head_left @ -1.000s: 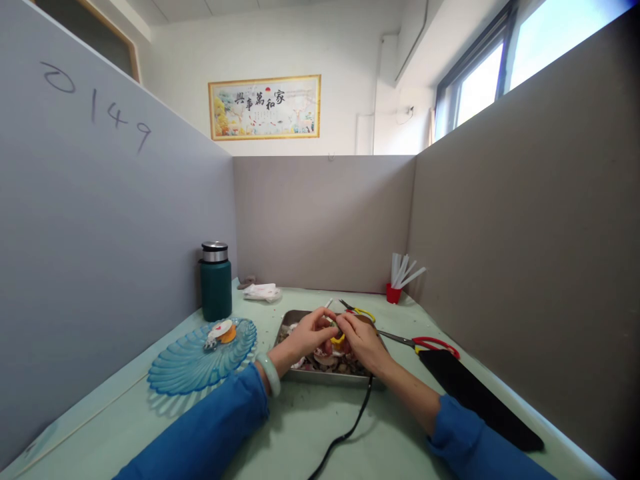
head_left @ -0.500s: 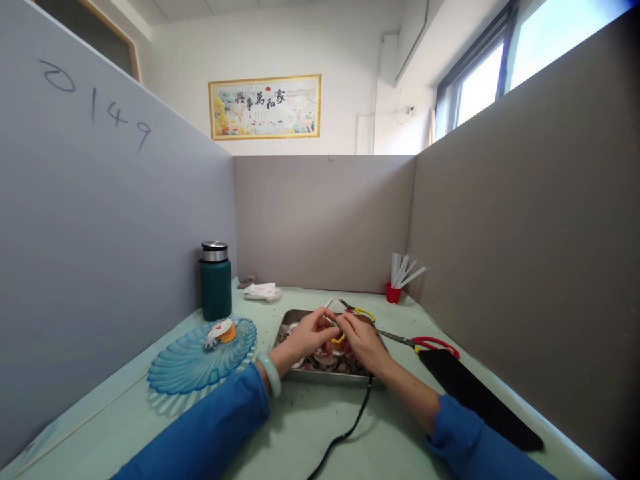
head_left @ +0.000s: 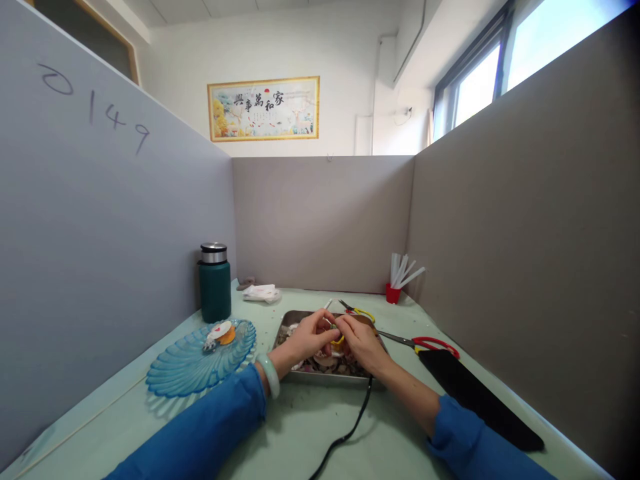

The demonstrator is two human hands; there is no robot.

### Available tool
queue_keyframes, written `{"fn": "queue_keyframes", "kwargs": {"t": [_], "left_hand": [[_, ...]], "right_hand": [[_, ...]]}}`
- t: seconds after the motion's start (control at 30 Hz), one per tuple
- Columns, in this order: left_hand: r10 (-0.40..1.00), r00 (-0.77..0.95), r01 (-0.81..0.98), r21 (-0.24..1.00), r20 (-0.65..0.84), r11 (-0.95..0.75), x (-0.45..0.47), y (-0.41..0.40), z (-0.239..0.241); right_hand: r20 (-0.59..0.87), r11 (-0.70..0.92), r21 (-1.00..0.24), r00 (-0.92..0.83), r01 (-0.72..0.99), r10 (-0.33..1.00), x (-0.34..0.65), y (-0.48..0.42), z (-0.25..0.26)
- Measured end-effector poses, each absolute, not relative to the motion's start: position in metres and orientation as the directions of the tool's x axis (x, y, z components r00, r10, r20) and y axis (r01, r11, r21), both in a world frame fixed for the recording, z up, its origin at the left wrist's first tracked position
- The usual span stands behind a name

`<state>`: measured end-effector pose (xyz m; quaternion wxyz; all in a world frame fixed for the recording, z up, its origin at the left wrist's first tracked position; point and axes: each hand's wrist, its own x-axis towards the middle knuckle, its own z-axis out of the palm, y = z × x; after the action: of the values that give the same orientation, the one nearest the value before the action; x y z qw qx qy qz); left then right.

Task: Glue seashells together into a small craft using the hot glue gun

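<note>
Both my hands meet over a metal tray filled with small mixed pieces too cluttered to name. My left hand, with a pale green bangle on its wrist, has its thumb and fingers pinched. My right hand curls its fingers against it from the other side. Something yellow with a bit of green shows beneath the fingertips, mostly hidden, and I cannot make out what it is. A thin white stick pokes up just behind my left fingers.
To the left are a blue scalloped glass plate bearing small items and a green bottle. On the right lie red-handled scissors and a long black flat piece. Behind are yellow-handled snips and a red cup of white strips. A black cord runs frontward.
My hands keep almost the same place over the tray, with only slight finger movement. A bit of green now shows between them. The whole view has shifted very slightly.
</note>
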<state>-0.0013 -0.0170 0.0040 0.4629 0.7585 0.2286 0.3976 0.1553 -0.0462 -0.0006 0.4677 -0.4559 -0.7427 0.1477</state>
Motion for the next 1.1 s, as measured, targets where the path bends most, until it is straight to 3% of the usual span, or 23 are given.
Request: {"fn": "queue_keyframes", "kwargs": {"t": [0.43, 1.1], "left_hand": [[0.695, 0.57, 0.066, 0.818, 0.439, -0.571, -0.0061, -0.0211, 0.0034], [0.702, 0.565, 0.016, 0.845, 0.433, -0.534, -0.0056, -0.0209, 0.0045]], "right_hand": [[0.551, 0.549, -0.652, -0.17, 0.523, 0.817, 0.1552, -0.0482, 0.0019], [0.539, 0.556, -0.673, -0.191, 0.488, 0.82, 0.1553, -0.05, 0.0037]]}}
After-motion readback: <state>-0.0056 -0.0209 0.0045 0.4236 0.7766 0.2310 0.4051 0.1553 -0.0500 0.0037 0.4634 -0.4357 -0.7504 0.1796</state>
